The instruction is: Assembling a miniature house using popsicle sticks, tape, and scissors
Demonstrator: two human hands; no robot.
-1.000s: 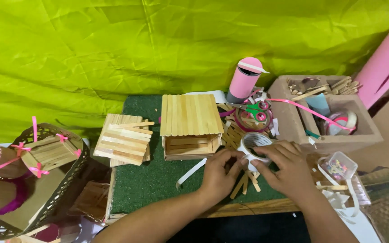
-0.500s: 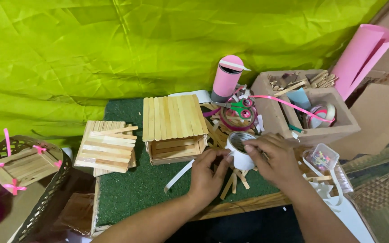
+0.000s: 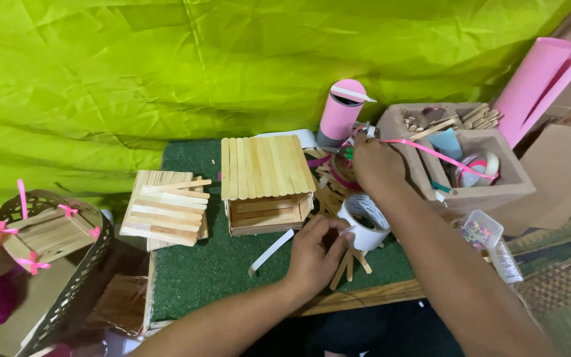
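Lime-green cloth backs a green mat [image 3: 219, 264]. At its middle stands a stick house [image 3: 266, 185]. Just right of it, the left hand [image 3: 315, 254] pinches a white tape roll [image 3: 365, 221] (fingers curled). Beyond, the right hand [image 3: 375, 162] closes on something unclear beside a pink tube [image 3: 340, 114] and cardboard box [image 3: 490, 188].

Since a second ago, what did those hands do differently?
The right hand left the white tape roll and reached back to the clutter by the pink tube. The left hand stayed at the roll. The stick house hasn't moved.
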